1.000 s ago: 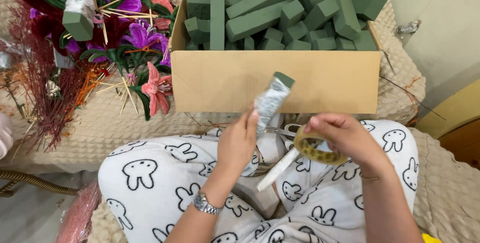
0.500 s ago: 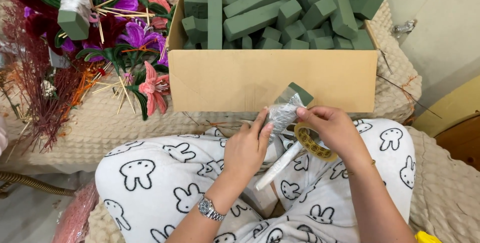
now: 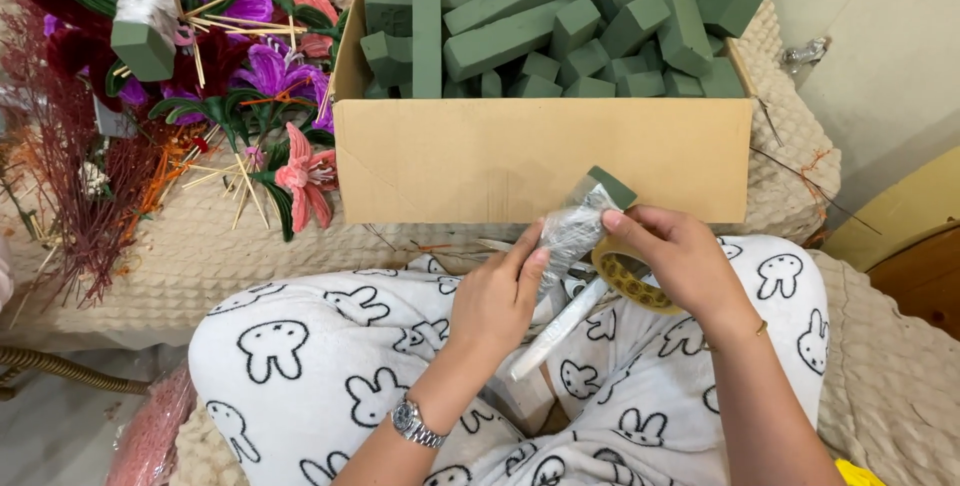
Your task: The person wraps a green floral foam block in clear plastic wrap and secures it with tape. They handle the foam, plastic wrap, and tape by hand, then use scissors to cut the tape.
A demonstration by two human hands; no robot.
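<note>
- The left hand (image 3: 497, 298) grasped a green foam block (image 3: 578, 218) wrapped in clear film, thumb and fingers closed around its lower part.
- The block stood tilted, its bare green top pointing up and right, just in front of the cardboard box (image 3: 540, 161).
- The right hand (image 3: 678, 258) lay just right of the block, fingertips pressed to the wrapped side near its top.
- That same hand also held a roll of clear tape (image 3: 628, 276), which sat beneath its palm, below and right of the block.
- A white stick (image 3: 558, 328) slanted down to the left beneath both hands, over the rabbit-print trousers (image 3: 300, 366).
- The box, far of the hands, was heaped with green foam blocks (image 3: 560, 21).
- Pipe-cleaner flowers (image 3: 250, 76) lay far left on the beige blanket (image 3: 200, 256).
</note>
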